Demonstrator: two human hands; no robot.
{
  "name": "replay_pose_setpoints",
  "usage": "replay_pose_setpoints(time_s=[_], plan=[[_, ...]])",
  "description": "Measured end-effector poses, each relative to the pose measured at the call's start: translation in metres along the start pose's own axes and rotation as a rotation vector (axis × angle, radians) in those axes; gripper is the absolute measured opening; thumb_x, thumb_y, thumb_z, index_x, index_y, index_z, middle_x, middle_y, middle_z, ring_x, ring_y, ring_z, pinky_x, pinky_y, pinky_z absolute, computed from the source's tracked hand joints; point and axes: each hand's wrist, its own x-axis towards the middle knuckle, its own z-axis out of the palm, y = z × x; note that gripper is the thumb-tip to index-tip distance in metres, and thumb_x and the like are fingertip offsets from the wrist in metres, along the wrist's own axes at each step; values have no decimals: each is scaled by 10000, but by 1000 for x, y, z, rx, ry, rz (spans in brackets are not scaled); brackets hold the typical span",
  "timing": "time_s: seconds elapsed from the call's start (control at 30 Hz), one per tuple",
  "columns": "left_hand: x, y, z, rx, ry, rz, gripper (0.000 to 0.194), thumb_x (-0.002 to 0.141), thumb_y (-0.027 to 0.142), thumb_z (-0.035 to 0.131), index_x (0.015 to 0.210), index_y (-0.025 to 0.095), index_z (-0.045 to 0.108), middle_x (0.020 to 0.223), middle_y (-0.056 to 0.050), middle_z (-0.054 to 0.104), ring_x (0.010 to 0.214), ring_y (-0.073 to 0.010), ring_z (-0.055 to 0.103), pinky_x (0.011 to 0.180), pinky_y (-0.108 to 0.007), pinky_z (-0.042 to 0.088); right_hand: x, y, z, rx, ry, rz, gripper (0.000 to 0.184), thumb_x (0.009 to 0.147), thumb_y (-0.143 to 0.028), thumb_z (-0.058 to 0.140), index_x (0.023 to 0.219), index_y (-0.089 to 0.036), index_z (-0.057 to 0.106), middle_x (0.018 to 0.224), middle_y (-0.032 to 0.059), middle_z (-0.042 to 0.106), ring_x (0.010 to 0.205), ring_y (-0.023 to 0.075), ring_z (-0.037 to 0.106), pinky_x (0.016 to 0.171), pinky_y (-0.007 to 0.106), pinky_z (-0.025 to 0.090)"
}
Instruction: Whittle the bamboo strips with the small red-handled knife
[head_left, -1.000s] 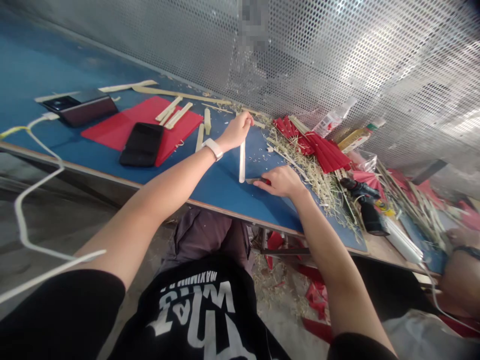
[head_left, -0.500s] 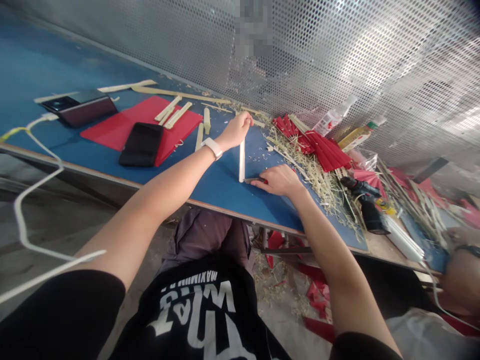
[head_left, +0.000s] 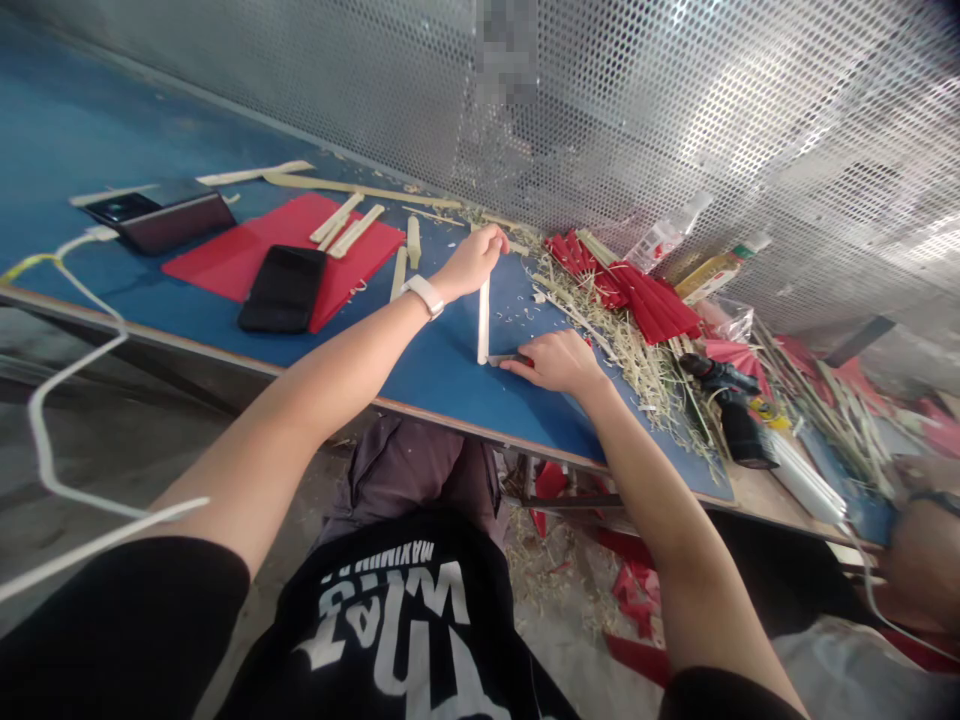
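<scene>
My left hand (head_left: 472, 262) is closed on the far part of a pale bamboo strip (head_left: 483, 322), whose near end rests toward the table's front edge. A knife (head_left: 508, 359) is gripped in my right hand (head_left: 556, 362); the blade points left, and its tip is at the strip's near end. My fingers hide most of the handle. Small curled shavings (head_left: 517, 315) lie on the blue table (head_left: 442, 375) between the hands. Just left of my left hand are two short pale pieces, one being a stubby stick (head_left: 414, 243).
On the left, a black phone (head_left: 283, 290) and several strips lie on a red folder (head_left: 225, 245). At right are a shavings heap (head_left: 637, 370), red folding fans (head_left: 652, 300), two bottles (head_left: 724, 268) and a power drill (head_left: 739, 420). Another person (head_left: 922, 560) sits at far right.
</scene>
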Motion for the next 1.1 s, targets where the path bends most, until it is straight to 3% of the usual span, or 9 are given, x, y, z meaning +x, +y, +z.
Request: replay_pose_setpoints(time_s=[0.2, 0.37, 0.53, 0.73, 1.1], plan=[[2, -1, -2, 10, 14, 18, 351, 1231, 373, 429, 997, 231, 648, 851, -88, 674, 953, -277, 725, 1014, -437, 584, 4, 1, 8, 56, 30, 27, 761, 1242, -724, 393, 1088, -192, 915, 1014, 157, 877, 891, 291, 771, 687, 383, 304], [-6, 9, 5, 26, -92, -1, 376, 1230, 383, 438, 986, 223, 675, 825, -81, 690, 888, -266, 727, 938, -414, 596, 10, 17, 15, 54, 48, 150, 782, 1240, -720, 379, 1111, -175, 925, 1013, 188, 879, 879, 309, 769, 694, 380, 324], [-10, 10, 11, 43, -68, -15, 390, 1233, 348, 411, 967, 219, 666, 895, -104, 750, 939, -269, 750, 961, -399, 581, 5, 27, 17, 90, 138, 93, 795, 1245, -712, 341, 1019, -177, 884, 956, 159, 862, 830, 279, 733, 680, 390, 266], [-9, 7, 9, 71, -55, -55, 364, 1232, 298, 414, 984, 204, 663, 902, -105, 741, 995, -266, 757, 991, -377, 562, -3, 8, 5, 64, 71, -47, 790, 1244, -691, 345, 980, -168, 876, 920, 142, 843, 801, 250, 698, 683, 387, 226], [-16, 22, 4, 157, -78, -143, 364, 1196, 186, 378, 1012, 187, 692, 923, -95, 731, 981, -223, 699, 934, -326, 527, -6, -9, -10, -23, -58, -49, 821, 1261, -699, 314, 1067, -171, 912, 987, 159, 876, 876, 267, 755, 706, 380, 220]])
